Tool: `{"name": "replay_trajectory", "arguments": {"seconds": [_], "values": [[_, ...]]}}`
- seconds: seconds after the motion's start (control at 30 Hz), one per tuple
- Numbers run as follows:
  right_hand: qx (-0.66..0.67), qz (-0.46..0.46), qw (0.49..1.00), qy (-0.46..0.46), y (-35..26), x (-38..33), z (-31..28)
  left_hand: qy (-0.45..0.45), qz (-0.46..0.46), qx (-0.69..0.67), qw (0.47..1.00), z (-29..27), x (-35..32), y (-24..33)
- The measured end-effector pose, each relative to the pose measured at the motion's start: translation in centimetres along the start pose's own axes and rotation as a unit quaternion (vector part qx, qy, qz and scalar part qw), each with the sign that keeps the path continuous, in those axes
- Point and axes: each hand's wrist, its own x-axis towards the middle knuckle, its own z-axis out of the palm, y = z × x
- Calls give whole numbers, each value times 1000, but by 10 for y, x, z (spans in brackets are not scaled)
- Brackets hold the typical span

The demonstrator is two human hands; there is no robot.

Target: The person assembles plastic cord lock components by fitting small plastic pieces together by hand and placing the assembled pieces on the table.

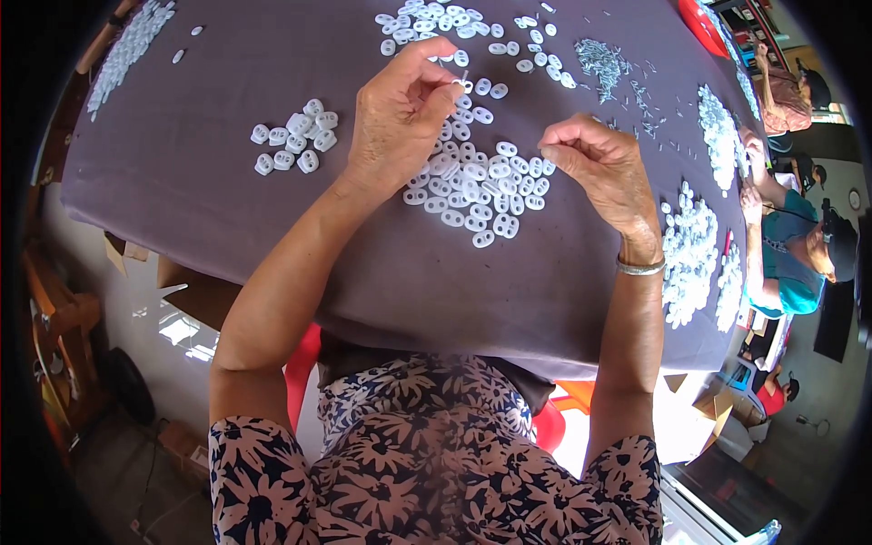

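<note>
My left hand pinches a small white plastic piece between thumb and forefinger, and a thin metal pin or screw seems to stand up from it. To the right, my right hand is closed with thumb and forefinger together; whether anything tiny is between them I cannot make out. Below and between the hands spreads a loose pile of white oval two-hole pieces. Left of my left forearm sits a smaller group of thicker white pieces. A heap of small metal screws or pins lies beyond my right hand.
A dark cloth covers the table. More white pieces lie at the far side, with further heaps at the left edge and along the right. A red tray stands far right. Other people work along the right edge, one in a teal top.
</note>
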Motion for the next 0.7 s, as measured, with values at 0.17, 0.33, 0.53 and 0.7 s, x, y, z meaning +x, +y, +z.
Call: {"name": "replay_trajectory", "arguments": {"seconds": [0.17, 0.33, 0.53, 0.7], "values": [[25, -11, 1000, 5, 0, -3, 12, 9, 7, -9, 1000, -2, 1, -4], [14, -32, 999, -28, -18, 0, 43, 25, 7, 11, 1000, 0, 2, -5], [-69, -56, 996, -25, -19, 15, 51, 34, 13, 8, 999, -3, 3, -4], [21, -24, 997, 71, -8, 11, 12, 38, 21, -19, 999, -2, 0, -1]]}}
